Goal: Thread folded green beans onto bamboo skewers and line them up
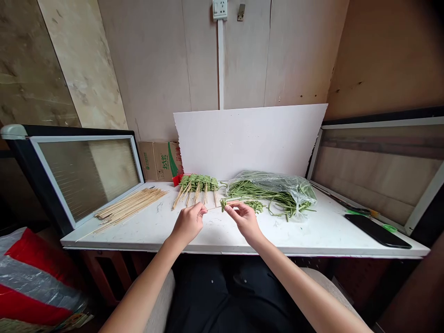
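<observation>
My left hand (189,224) is closed around one end of a thin bamboo skewer (213,208), which points right. At its other end, my right hand (247,221) pinches short green bean pieces (223,204) between thumb and fingers; whether every piece is threaded is too small to tell. Just behind my right hand lies a small heap of cut bean pieces (255,206). Several bean skewers (199,182) are stacked beyond my left hand, their bare sticks towards me. Long green beans (253,188) spill from a clear plastic bag (296,187) at the back right.
Loose bamboo skewers (133,203) lie spread on the left of the white table (156,233). A cardboard box (157,159) and a white board (249,141) stand behind. Framed panels (90,171) flank both sides. A black phone (378,230) rests near the right edge.
</observation>
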The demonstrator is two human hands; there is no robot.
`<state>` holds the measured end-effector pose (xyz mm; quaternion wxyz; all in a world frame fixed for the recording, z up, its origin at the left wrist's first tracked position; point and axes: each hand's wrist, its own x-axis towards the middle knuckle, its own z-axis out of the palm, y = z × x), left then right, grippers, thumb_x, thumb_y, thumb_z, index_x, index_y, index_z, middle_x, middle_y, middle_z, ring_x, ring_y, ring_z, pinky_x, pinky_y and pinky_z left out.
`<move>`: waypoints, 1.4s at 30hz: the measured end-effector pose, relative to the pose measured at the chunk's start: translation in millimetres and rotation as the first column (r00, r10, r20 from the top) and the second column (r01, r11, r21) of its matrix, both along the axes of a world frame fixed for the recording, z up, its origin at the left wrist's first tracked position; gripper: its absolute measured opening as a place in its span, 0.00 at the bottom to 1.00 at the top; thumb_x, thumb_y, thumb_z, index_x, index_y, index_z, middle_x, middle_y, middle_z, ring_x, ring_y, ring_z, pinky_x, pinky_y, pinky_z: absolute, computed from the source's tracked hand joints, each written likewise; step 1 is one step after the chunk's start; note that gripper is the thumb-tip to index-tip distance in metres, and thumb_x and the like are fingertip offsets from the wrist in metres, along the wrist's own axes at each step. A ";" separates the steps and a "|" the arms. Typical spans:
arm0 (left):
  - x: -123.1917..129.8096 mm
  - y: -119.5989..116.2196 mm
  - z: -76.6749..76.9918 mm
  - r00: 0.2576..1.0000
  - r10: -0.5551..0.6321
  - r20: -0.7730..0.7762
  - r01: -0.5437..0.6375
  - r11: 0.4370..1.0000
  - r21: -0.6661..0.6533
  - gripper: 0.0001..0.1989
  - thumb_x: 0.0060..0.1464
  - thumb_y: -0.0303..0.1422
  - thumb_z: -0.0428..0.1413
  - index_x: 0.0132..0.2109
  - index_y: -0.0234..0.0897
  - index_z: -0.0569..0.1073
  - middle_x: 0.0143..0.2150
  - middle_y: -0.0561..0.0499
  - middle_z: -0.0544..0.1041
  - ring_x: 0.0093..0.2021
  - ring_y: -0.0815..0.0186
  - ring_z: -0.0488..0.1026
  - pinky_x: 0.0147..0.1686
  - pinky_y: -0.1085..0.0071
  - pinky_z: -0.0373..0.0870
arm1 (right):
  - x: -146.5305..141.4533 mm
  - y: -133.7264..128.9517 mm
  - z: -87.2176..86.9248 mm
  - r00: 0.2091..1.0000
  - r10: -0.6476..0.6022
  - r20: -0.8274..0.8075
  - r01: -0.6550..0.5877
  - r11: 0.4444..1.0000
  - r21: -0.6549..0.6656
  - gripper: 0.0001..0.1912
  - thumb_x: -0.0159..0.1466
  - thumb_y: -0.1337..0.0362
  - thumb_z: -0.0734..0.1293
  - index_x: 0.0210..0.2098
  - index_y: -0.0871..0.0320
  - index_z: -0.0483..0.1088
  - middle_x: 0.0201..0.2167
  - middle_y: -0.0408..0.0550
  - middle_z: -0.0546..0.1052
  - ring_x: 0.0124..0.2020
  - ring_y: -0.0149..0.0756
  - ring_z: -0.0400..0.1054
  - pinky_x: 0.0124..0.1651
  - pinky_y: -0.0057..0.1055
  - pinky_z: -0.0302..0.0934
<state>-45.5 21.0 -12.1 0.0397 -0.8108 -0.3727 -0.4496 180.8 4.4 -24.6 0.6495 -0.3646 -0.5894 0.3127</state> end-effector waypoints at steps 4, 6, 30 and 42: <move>-0.3 2.6 -1.3 1.000 -0.003 0.031 0.004 0.999 -0.054 0.10 0.62 0.23 0.52 0.37 0.40 0.75 0.31 0.51 0.81 0.29 0.63 0.76 0.31 0.70 0.66 | 4.1 1.4 0.7 1.000 -0.003 0.031 0.003 1.000 -0.008 0.17 0.57 0.47 0.78 0.36 0.54 0.83 0.40 0.51 0.83 0.38 0.42 0.75 0.38 0.36 0.66; -0.3 3.2 -1.7 0.999 -0.008 0.043 0.011 0.997 -0.078 0.10 0.64 0.24 0.51 0.37 0.40 0.75 0.31 0.51 0.80 0.29 0.63 0.75 0.31 0.70 0.66 | 4.7 0.7 1.1 1.000 0.008 0.025 -0.007 1.000 -0.026 0.18 0.55 0.48 0.80 0.36 0.54 0.82 0.38 0.51 0.83 0.36 0.41 0.74 0.38 0.36 0.66; -10.0 14.7 -4.6 0.997 -0.043 0.069 0.052 0.988 -0.142 0.12 0.70 0.33 0.50 0.39 0.40 0.75 0.26 0.53 0.76 0.26 0.65 0.73 0.30 0.71 0.66 | 103.2 53.3 -41.9 0.579 -0.040 0.814 0.151 0.987 -0.059 0.09 0.56 0.53 0.77 0.27 0.50 0.82 0.28 0.53 0.81 0.43 0.55 0.71 0.41 0.40 0.62; -15.6 18.6 -6.4 1.000 -0.016 0.011 0.018 0.989 -0.148 0.12 0.70 0.33 0.49 0.38 0.41 0.74 0.26 0.54 0.75 0.26 0.65 0.71 0.29 0.72 0.64 | 92.1 49.8 -20.7 0.880 -0.006 0.475 0.049 0.996 -0.077 0.20 0.61 0.46 0.75 0.39 0.57 0.82 0.37 0.54 0.83 0.38 0.45 0.74 0.41 0.40 0.66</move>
